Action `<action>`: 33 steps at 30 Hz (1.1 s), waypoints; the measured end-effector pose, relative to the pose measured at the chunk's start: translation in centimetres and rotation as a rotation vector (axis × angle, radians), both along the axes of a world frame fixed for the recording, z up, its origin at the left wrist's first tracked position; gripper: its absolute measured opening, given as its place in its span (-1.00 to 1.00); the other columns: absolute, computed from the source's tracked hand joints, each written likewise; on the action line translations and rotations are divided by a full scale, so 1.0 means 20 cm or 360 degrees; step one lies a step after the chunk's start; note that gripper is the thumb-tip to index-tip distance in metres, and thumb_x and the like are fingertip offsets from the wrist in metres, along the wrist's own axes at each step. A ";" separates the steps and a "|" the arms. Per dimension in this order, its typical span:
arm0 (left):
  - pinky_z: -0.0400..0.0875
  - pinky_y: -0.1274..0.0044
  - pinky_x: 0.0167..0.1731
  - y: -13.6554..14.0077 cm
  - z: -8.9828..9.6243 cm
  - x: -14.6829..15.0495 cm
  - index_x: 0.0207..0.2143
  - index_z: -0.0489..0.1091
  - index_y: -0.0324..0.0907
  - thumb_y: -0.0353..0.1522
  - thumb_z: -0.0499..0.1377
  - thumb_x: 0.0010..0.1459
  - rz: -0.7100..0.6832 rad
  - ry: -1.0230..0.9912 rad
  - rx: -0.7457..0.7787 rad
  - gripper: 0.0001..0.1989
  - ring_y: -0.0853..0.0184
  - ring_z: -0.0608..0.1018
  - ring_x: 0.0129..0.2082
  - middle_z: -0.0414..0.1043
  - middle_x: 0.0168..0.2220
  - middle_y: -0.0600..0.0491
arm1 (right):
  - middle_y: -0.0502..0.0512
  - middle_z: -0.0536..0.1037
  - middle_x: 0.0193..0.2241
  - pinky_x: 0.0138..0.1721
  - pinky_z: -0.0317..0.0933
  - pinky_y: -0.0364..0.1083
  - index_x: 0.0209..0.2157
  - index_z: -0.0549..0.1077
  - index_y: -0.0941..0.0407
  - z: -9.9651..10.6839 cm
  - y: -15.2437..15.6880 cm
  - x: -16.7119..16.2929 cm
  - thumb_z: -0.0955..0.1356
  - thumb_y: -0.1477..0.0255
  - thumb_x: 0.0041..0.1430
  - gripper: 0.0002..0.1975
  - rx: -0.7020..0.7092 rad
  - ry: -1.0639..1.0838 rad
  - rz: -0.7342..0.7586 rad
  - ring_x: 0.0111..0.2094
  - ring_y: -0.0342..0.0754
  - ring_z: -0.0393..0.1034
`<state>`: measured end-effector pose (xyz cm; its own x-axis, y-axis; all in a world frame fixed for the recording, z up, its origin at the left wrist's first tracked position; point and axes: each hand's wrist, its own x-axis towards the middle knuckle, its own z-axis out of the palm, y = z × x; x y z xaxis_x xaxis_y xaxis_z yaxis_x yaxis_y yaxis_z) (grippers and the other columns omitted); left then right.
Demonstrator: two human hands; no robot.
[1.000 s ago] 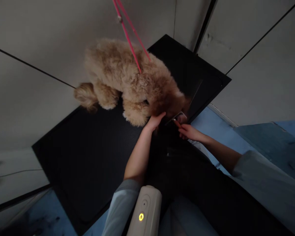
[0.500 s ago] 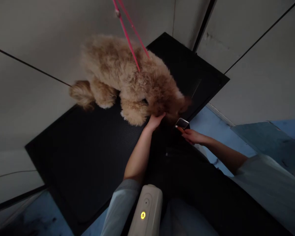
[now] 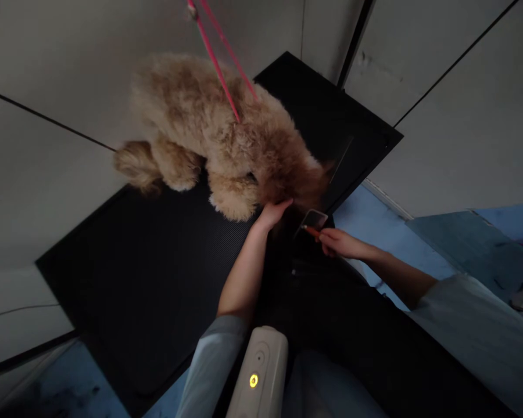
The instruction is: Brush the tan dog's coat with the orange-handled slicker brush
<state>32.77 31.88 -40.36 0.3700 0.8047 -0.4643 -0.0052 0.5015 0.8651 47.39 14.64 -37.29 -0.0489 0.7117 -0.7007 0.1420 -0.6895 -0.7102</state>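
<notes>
A curly, light-brown dog (image 3: pixel 209 110) stands on the black grooming table (image 3: pixel 157 290) with its head lowered at the right. My left hand (image 3: pixel 273 215) is closed at the underside of the dog's head, its thumb pressed against the fur and the other fingers mostly hidden. In my right hand (image 3: pixel 337 242) is a slicker brush (image 3: pixel 314 219), gripped by its orange handle. The flat brush head is close to the hair hanging from the dog's head; dark shadow hides whether its pins touch.
A pink grooming loop (image 3: pixel 218 67) runs down from above to the dog's neck. Behind the table stands a pale wall (image 3: pixel 61 52). Blue flooring (image 3: pixel 366 215) shows past the right edge. A white device (image 3: pixel 261 366) with a yellow light sits low in front of me.
My right hand has drawn the brush slightly left and down, nearer my left hand. The left hand keeps its hold at the dog's head. The whole view has shifted a little.
</notes>
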 end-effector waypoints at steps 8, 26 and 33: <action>0.22 0.36 0.26 0.00 0.05 -0.02 -0.09 0.54 -0.27 -0.51 0.32 0.02 -0.0212 0.0175 0.0149 -0.66 0.21 0.51 0.12 0.57 -0.01 -0.06 | -0.12 0.39 -0.68 -0.70 0.04 -0.24 -0.33 0.31 0.10 -0.05 0.04 -0.06 0.34 0.13 0.24 -0.69 -0.0394 0.0394 -0.0158 -0.72 -0.21 0.23; 0.23 0.30 0.27 0.00 0.05 0.01 -0.12 0.56 -0.28 -0.41 0.28 0.09 -0.0264 0.0064 -0.0135 -0.72 0.15 0.52 0.13 0.56 0.02 -0.09 | -0.19 0.29 -0.69 -0.68 0.01 -0.25 -0.35 0.26 0.09 0.01 0.09 -0.09 0.31 0.26 0.27 -0.79 0.0060 0.0189 -0.0495 -0.71 -0.26 0.13; 0.22 0.40 0.29 0.02 0.06 0.03 -0.11 0.55 -0.25 -0.48 0.29 0.09 -0.0093 0.0130 -0.0094 -0.73 0.24 0.49 0.17 0.55 0.04 -0.01 | -0.13 0.38 -0.66 -0.71 0.00 -0.25 -0.37 0.28 0.09 -0.01 -0.13 -0.05 0.38 0.15 0.19 -0.68 -0.0418 0.0339 -0.0235 -0.71 -0.25 0.19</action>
<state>33.30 32.30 -39.11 0.3743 0.7531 -0.5410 0.0950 0.5492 0.8303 46.42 12.05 -37.40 -0.1234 0.5194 -0.8456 -0.1049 -0.8541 -0.5094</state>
